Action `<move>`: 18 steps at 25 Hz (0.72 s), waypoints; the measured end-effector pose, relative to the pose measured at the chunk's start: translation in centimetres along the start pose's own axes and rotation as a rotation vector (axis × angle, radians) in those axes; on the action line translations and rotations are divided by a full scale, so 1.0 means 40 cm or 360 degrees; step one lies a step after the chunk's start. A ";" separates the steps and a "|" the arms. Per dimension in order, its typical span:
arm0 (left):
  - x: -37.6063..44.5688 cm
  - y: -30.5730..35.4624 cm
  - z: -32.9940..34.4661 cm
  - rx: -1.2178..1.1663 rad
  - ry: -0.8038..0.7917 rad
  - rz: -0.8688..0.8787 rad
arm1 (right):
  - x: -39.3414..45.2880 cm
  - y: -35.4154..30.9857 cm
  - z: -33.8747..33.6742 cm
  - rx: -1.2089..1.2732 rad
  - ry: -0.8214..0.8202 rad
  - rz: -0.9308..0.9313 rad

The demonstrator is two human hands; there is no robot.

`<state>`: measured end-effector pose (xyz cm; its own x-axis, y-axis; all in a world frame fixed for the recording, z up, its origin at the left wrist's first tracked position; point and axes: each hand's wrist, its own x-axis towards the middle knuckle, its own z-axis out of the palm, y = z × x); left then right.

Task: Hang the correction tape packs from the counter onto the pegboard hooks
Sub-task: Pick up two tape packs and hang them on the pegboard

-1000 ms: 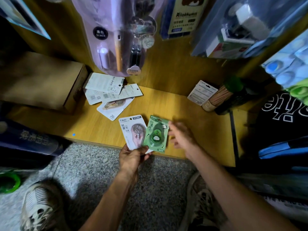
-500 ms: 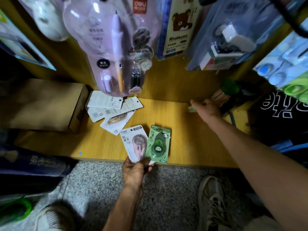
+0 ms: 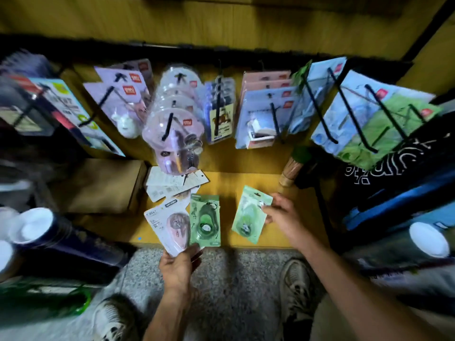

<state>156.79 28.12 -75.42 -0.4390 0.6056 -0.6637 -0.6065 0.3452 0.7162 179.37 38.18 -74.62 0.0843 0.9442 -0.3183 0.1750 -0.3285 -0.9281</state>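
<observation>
Your right hand [image 3: 283,217], empty at the desk's [image 3: 246,183] back before, now pinches a second green pack [image 3: 248,217] at frame centre-right, while your left-hand fingers [image 3: 194,249] still grip the pink pack [image 3: 170,225] and green pack [image 3: 205,220].

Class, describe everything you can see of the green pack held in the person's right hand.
The green pack is a flat light green card with a clear blister over a darker green, rounded tape dispenser. A small hang hole shows near its top edge. It is tilted, top leaning right, and held over the yellow counter, apart from the two packs in the left hand. The right hand pinches its upper right corner. Printing on it is too blurred to read.
</observation>
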 end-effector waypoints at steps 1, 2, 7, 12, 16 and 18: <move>-0.029 0.026 -0.007 -0.0037 0.0013 0.0006 | -0.021 -0.029 -0.002 0.0121 0.0003 0.0058; -0.057 0.049 -0.013 -0.0076 0.0018 0.0012 | -0.041 -0.053 -0.003 0.0236 0.0000 0.0106; -0.250 0.125 -0.025 -0.0184 -0.0043 0.0015 | -0.208 -0.150 -0.002 0.0634 0.0043 0.0404; -0.425 0.140 0.017 -0.0332 -0.0144 0.0020 | -0.362 -0.241 0.002 0.0708 0.0075 0.0417; -0.530 0.126 0.032 -0.0453 -0.0177 0.0061 | -0.483 -0.306 -0.024 0.0963 -0.0215 0.0427; -0.571 0.127 0.037 -0.0527 -0.0220 0.0127 | -0.534 -0.330 -0.034 0.0943 -0.0274 0.0336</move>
<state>164.73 17.11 -56.32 -0.4138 0.7203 -0.5567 -0.7654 0.0558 0.6411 176.59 22.31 -55.30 -0.1091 0.8671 -0.4859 -0.4028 -0.4855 -0.7759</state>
